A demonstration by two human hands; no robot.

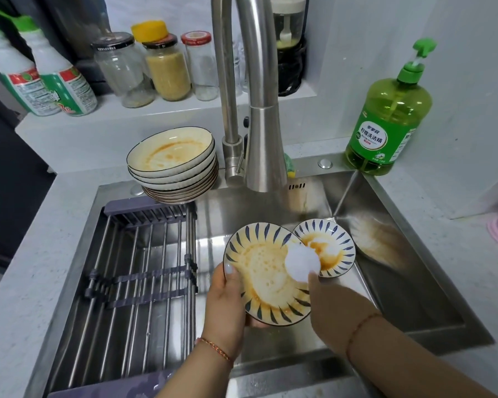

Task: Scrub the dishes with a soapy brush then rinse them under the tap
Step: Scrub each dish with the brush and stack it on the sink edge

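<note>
Soiled plate [266,272] in left hand [227,305]; white scrubber [302,262] under right hand [337,308]

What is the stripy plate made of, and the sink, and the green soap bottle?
The stripy plate looks like glazed ceramic: glossy, with painted blue strokes round the rim. The sink looks like brushed stainless steel: grey, with soft streaky reflections. The green soap bottle is probably clear plastic, since you can see the liquid and pump tube inside.

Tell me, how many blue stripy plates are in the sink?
2. The bigger plate is gripped at its rim by the left hand. The smaller plate sits just behind it to the right, partly hidden by the white scrubber in the right hand.
</note>
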